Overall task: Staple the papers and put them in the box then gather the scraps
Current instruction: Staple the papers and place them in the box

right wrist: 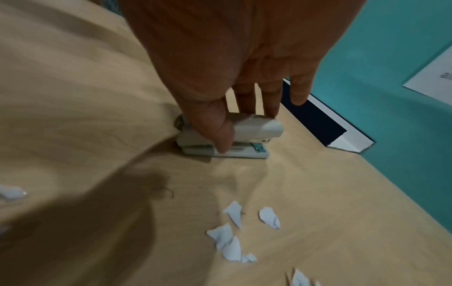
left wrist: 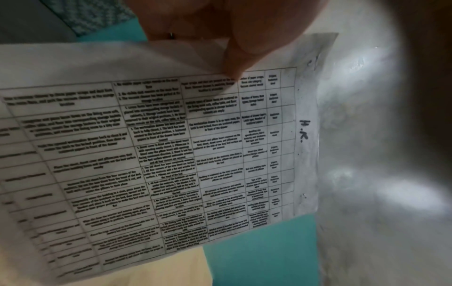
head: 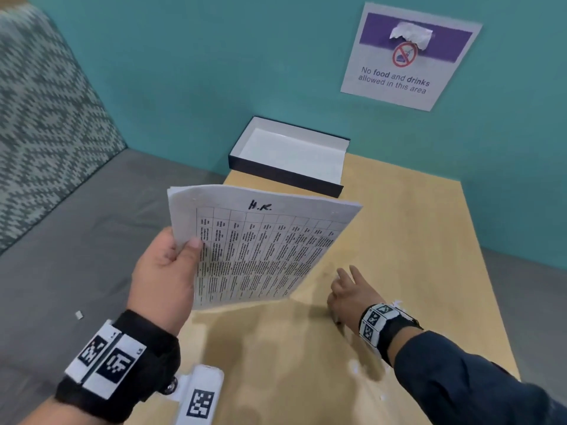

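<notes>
Step in hand: judged from the frames, fetching the stapler point(right wrist: 229, 137) so the papers point(head: 260, 250) can be fastened; whether a staple is already in them I cannot tell, since the corner marks are too small to read.
Left hand: the left hand point(head: 165, 271) pinches the papers by their left edge, thumb on the printed face and the other fingers behind, holding the stack tilted in the air above the near part of the tabletop point(head: 414, 240).
Right hand: the right hand point(right wrist: 234, 63) reaches down onto the stapler, thumb point(right wrist: 217, 129) against its side and fingertips on its top; the fingers look to be closing round it, though a firm grip is not certain.
Stapler: it lies flat on the tabletop, pale grey with a teal part at its mouth.
Doing it well: square the sheets first, bring one corner fully into the stapler's mouth, and press straight down while the left hand keeps the stack from fanning.
Box: the box point(head: 288, 161) stands open and white-lined at the far edge of the tabletop, against the wall.
Scraps: the scraps point(right wrist: 229, 238) lie scattered on the tabletop near the stapler.
Writing on papers: "H.K." handwritten above a printed table; its small print is unreadable.
Wall sign: the sign point(head: 405, 59) reads "No food and drinks allowed in this area".
</notes>
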The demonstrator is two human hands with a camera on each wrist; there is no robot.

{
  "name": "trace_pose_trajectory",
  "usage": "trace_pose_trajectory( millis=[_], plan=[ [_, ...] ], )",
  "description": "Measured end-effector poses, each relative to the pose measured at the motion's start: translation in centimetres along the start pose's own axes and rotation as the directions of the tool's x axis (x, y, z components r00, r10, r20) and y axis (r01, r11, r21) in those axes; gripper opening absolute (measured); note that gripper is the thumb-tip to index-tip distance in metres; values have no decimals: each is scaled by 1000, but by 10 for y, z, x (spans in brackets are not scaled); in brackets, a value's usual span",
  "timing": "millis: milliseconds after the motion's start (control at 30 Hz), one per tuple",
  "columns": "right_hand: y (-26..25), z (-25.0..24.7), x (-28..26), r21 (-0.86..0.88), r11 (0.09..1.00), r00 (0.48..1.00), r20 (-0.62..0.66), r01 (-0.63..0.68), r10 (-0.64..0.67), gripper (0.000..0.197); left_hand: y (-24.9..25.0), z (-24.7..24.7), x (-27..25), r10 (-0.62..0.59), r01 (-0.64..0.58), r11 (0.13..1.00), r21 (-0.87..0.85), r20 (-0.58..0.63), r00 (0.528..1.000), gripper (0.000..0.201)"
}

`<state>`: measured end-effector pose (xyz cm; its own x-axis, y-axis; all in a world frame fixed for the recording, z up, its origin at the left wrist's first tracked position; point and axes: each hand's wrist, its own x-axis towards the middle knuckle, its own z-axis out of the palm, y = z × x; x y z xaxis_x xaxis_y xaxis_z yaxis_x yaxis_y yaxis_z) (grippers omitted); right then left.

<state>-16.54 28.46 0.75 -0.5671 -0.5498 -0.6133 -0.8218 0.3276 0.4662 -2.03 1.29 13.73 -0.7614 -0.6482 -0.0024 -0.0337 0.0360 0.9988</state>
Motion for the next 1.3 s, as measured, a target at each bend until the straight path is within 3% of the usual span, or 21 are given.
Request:
trace_pose_trajectory(
  millis=[133,200,233,267,300,367,400,467,533,600,667,800,867,1033,1300],
  plan=[
    [13,-10,-3,38,998,999,-13,53,-52,40,1,-4,-2,-35,35,999,25,-14,999,28],
    [25,-12,-12,244,969,997,-53,-35,49,31,3,-4,-3,-33,35,997,64,-33,999,26],
    [30,-14,-18,448,887,980,-100,-109,171,23,5,-4,-4,-28,31,995,92,-40,999,24],
    [36,-15,-24,682,711,936,-114,-170,333,17,7,-5,-5,-19,25,991,129,-47,999,22],
    [41,-20,-33,868,461,867,-75,-187,493,20,11,-4,-5,-7,16,986,167,-55,998,20],
    [54,-30,-56,998,-39,674,63,-50,736,27,18,-3,-5,12,4,972,234,-68,998,17],
    [61,-38,-69,978,-187,578,101,91,810,24,22,0,-5,14,3,968,251,-64,998,16],
    [74,-64,-98,840,-329,427,131,432,895,14,27,6,-1,8,3,965,263,-42,999,16],
    [85,-96,-124,624,-351,340,142,698,929,8,32,16,2,-3,2,962,273,4,1000,15],
    [94,-123,-141,454,-339,297,163,824,941,10,36,27,2,0,-17,957,290,58,998,16],
    [98,-147,-149,296,-363,316,195,884,929,12,40,40,1,14,-50,941,334,110,994,20],
    [96,-188,-149,88,-474,439,258,876,860,16,49,65,-9,40,-128,909,397,222,974,20],
    [91,-204,-147,113,-468,431,249,876,867,12,56,74,-17,55,-163,891,424,256,965,28],
    [82,-222,-142,319,-324,297,131,891,946,20,59,84,-29,94,-226,864,450,297,950,31],
    [64,-226,-133,470,-279,285,60,838,957,28,60,86,-36,120,-267,835,481,315,941,33]
  ],
)
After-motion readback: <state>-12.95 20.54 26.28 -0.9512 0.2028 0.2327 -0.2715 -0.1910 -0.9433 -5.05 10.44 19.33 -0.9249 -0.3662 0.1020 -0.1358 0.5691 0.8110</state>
